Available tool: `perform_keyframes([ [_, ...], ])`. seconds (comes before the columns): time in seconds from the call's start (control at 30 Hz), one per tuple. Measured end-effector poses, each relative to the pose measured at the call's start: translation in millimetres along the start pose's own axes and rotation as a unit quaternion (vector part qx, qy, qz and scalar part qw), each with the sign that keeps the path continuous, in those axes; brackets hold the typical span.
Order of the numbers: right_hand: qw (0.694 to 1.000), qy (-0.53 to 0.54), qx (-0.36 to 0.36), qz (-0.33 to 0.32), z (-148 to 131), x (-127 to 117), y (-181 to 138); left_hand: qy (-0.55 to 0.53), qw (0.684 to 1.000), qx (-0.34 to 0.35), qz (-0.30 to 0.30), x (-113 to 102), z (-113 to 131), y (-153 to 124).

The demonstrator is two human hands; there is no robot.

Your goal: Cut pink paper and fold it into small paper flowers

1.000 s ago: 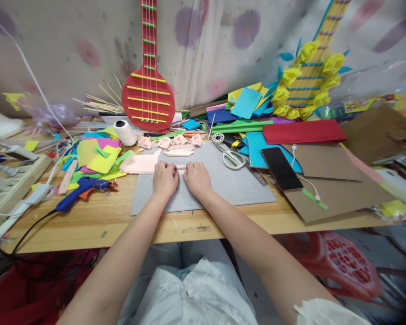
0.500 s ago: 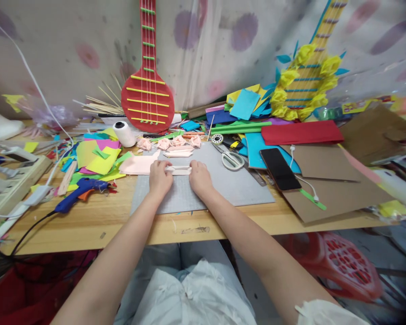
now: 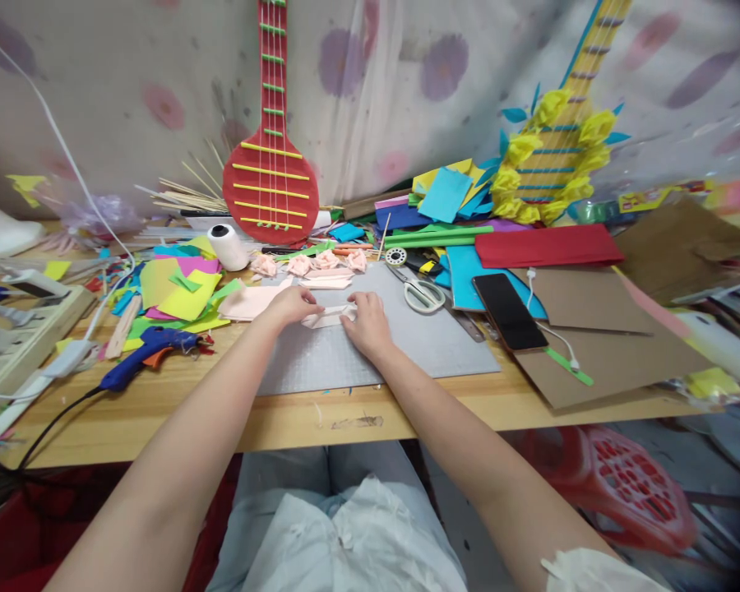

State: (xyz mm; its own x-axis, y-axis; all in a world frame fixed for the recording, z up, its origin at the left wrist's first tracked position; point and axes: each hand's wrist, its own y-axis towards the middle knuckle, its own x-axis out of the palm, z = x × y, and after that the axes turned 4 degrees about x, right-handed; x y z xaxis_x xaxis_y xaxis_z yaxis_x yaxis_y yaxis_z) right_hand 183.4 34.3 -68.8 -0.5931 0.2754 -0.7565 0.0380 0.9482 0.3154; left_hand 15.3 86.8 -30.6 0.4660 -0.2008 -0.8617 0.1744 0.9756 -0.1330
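On the grey cutting mat (image 3: 407, 345) my two hands pinch a small folded strip of pale pink paper (image 3: 330, 316). My left hand (image 3: 293, 304) grips its left end with closed fingers. My right hand (image 3: 365, 321) holds the right end, fingers curled down on it. A larger pale pink sheet (image 3: 247, 301) lies just left of my left hand. Several small pink paper roses (image 3: 312, 261) sit in a row behind the strip.
Scissors (image 3: 420, 289) and a black phone (image 3: 509, 301) lie right of the mat. A blue glue gun (image 3: 141, 355) rests at the left, by coloured paper scraps (image 3: 182, 288) and a white thread spool (image 3: 227, 245). Brown cardboard (image 3: 610, 337) covers the right side. Two paper guitars lean on the curtain.
My hands moved apart and away from me along the mat, and the pink strip between them now shows. My left hand has turned to the right, pinching the strip's end.
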Motion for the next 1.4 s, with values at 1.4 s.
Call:
perform_keyframes([
  [1.4, 0.992, 0.006, -0.073, -0.103, 11, -8, 11, 0.042, 0.968, 0.23, 0.093, 28, 6, -44],
])
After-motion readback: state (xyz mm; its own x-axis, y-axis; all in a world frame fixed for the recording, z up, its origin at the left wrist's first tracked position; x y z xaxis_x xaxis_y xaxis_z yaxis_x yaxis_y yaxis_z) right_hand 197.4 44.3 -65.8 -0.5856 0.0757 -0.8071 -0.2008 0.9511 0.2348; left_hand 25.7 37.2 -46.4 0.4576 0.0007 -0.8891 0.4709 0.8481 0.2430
